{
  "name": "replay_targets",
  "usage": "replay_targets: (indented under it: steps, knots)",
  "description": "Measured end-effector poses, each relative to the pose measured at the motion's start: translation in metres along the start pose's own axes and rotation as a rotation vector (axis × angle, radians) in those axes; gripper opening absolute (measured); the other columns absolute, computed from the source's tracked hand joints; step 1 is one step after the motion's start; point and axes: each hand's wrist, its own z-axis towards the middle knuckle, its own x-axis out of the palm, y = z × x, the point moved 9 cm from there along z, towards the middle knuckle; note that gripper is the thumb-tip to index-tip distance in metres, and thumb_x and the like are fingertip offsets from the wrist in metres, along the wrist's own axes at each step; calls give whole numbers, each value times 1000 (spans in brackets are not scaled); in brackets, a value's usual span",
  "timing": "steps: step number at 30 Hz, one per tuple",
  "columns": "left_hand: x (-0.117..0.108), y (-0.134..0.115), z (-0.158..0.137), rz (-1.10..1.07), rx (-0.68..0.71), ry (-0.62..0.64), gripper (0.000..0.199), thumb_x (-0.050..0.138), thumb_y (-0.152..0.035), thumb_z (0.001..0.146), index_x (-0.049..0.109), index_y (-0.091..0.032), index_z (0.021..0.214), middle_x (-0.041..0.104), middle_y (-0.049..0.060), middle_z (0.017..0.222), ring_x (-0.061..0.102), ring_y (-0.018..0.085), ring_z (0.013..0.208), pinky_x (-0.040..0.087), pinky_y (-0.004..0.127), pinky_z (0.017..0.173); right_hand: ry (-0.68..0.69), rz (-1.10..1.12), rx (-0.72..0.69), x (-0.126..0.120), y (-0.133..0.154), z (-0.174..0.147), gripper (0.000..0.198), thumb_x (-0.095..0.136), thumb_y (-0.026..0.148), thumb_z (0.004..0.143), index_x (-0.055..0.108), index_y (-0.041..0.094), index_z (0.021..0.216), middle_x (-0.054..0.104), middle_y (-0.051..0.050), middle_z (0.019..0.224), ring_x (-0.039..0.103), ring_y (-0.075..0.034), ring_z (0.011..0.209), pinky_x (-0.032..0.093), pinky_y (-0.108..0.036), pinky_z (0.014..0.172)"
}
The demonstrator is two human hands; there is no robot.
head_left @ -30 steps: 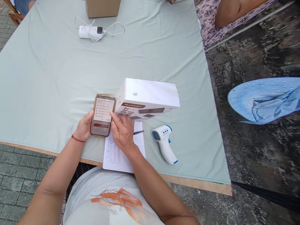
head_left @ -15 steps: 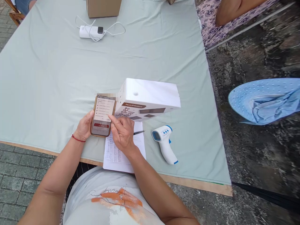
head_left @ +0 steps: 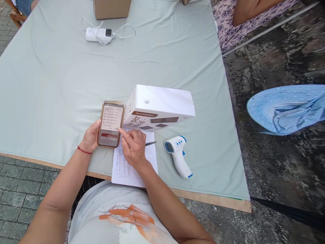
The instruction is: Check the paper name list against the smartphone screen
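Note:
My left hand [head_left: 91,136], with a red string bracelet at the wrist, is closed around a smartphone [head_left: 109,138] in a brown-edged case. The lit screen shows a white panel of text and a red button below. My right hand [head_left: 133,146] has its index finger stretched out to the screen's right edge, the other fingers curled. Under this hand lie white papers [head_left: 151,162] covered in dense small characters. A dark pen [head_left: 151,143] rests on the papers, one end hidden by the hand. Just beyond stands a white NutriMotion box [head_left: 165,100].
A white and blue infrared thermometer [head_left: 179,156] lies right of the papers. Further back are a white device with a cable [head_left: 98,35] and a cardboard box [head_left: 112,8] on the pale green tablecloth [head_left: 63,74]. A blue hat [head_left: 286,110] is beyond the table's right edge.
My right index finger has shifted slightly down and right at the screen's edge. The phone stays in my left hand, and its text panel looks slightly changed.

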Motion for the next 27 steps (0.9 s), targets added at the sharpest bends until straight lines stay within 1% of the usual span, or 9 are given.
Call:
replay_targets:
  steps: [4,8,10,13,16,19,22,27]
  knots:
    - [0,1,0,-29,-12,-10,34,64,-38,86,76,-13,107,78,12,114,63,35,128,47,46,113,50,-38,0,6,-1,0,47,47,17,98,62,36,138,58,-2,85,51,-18,83,37,-37,84]
    - [1,3,0,-56,-28,-18,41,62,-37,87,72,-14,119,77,11,117,64,34,128,47,46,113,88,-90,-12,12,1,4,51,48,18,98,55,38,145,57,-2,85,50,-19,84,36,-37,84]
    - [1,4,0,-60,-39,-15,43,60,-36,88,71,-14,124,77,11,119,65,33,126,47,46,113,91,-121,-19,14,3,7,50,48,19,98,56,38,144,55,-2,84,47,-19,83,35,-37,82]
    - [0,5,0,-60,-42,-18,44,59,-35,89,69,-14,126,77,11,119,66,33,125,48,46,112,91,-163,-26,17,6,11,45,47,21,99,61,35,139,52,-2,81,44,-19,80,33,-36,80]
    - [-2,5,0,-51,-28,-21,43,59,-34,89,70,-14,125,77,10,119,66,32,125,48,45,111,93,-199,-33,19,10,13,41,48,22,99,65,34,134,50,-2,79,41,-19,78,30,-36,78]
    - [-2,4,0,-17,6,-15,38,61,-33,87,73,-15,119,77,9,117,66,31,125,48,44,111,84,-225,-35,18,11,14,39,49,23,99,66,33,132,50,-2,78,41,-19,77,29,-36,77]
    - [-1,3,0,-1,25,-11,34,63,-35,86,75,-14,111,78,10,117,65,33,127,48,44,111,72,-178,-14,15,8,14,41,47,22,99,65,34,134,51,-2,78,43,-19,78,30,-36,80]
    - [1,3,1,-12,14,5,33,62,-36,87,76,-14,107,78,11,116,64,34,127,49,46,110,-9,-103,-10,2,3,10,39,45,20,100,67,30,131,52,0,76,47,-17,78,32,-36,85]
